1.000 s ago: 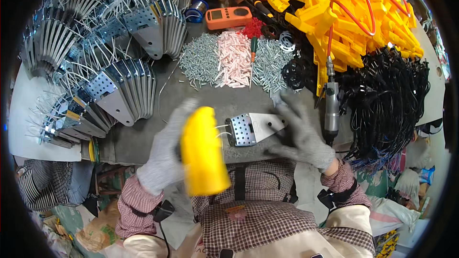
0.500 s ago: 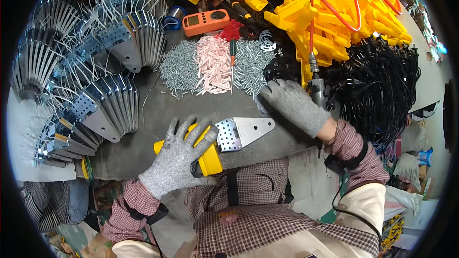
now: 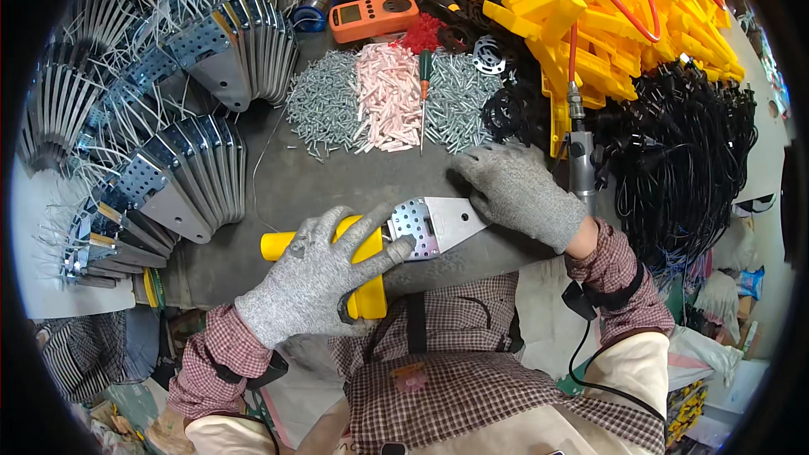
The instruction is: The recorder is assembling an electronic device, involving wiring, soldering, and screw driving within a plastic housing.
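Note:
My left hand (image 3: pixel 316 274), in a grey glove, is wrapped over a yellow plastic handle housing (image 3: pixel 368 297). Out of its right side sticks a flat metal plate (image 3: pixel 451 221), perforated near the housing and tapering to the right, with a hole in the narrow part. The left thumb and a finger reach onto the perforated part. My right hand (image 3: pixel 527 194), gloved too, has its fingers curled at the plate's narrow end and covers the tip. Whatever those fingers hold, if anything, is hidden. A screwdriver (image 3: pixel 425 76) lies beyond, between piles of screws (image 3: pixel 455 105) and pale pink sleeves (image 3: pixel 388 97).
Stacked metal plates with white wires (image 3: pixel 181 177) fill the left side. At the back lie an orange meter (image 3: pixel 373 18), a solder spool (image 3: pixel 313 8) and many yellow housings (image 3: pixel 607 25). A pneumatic driver (image 3: pixel 581 160) on a red hose and black cords (image 3: pixel 683 160) are right.
My right hand has moved down and closer to the plate, now covering its tip. The left thumb has shifted onto the perforated part. The whole view has shifted slightly.

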### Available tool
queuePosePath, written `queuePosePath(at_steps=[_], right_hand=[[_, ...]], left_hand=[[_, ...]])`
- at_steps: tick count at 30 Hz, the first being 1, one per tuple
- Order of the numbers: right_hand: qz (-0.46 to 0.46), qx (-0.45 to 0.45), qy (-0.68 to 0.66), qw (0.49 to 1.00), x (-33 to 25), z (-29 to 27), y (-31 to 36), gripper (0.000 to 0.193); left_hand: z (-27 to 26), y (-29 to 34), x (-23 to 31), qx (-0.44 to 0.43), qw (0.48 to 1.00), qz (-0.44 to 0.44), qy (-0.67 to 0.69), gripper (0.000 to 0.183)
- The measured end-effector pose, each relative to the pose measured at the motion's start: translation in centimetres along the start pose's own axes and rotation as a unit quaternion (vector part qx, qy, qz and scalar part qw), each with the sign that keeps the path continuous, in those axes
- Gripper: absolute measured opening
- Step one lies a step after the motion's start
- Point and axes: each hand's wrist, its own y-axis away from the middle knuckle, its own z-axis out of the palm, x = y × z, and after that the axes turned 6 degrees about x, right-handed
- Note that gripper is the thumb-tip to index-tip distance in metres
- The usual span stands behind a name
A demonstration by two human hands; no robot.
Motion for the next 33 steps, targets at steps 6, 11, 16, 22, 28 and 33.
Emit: queuePosePath(at_steps=[6, 11, 16, 22, 28, 33], right_hand=[[-0.046, 0.139, -0.241, 0.959, -0.6, -0.4, 0.1, 0.025], [0.078, 0.105, -0.360, 0.924, -3.6, -0.1, 0.4, 0.016], [0.008, 0.184, -0.319, 0.930, -3.8, 3.1, 0.7, 0.014], [-0.029, 0.201, -0.349, 0.915, -4.9, 5.0, -0.3, 0.020], [-0.019, 0.270, -0.242, 0.932, -6.2, 6.0, 0.3, 0.026], [0.020, 0.275, -0.253, 0.927, -6.9, 6.3, 0.9, 0.033]], left_hand=[[0.0, -0.7, -0.5, -0.034, 0.999, 0.016, 0.001, 0.097], [0.5, -0.3, -0.9, -0.020, 1.000, 0.004, 0.000, 0.097], [0.4, -0.9, -1.0, -0.034, 0.999, 0.021, 0.010, 0.096], [1.5, -0.8, -1.2, 0.010, 0.998, 0.020, 0.053, 0.093], [3.7, -0.6, -1.5, 0.099, 0.991, 0.020, 0.082, 0.084], [3.0, -0.6, -1.4, 0.122, 0.985, 0.043, 0.110, 0.066]])
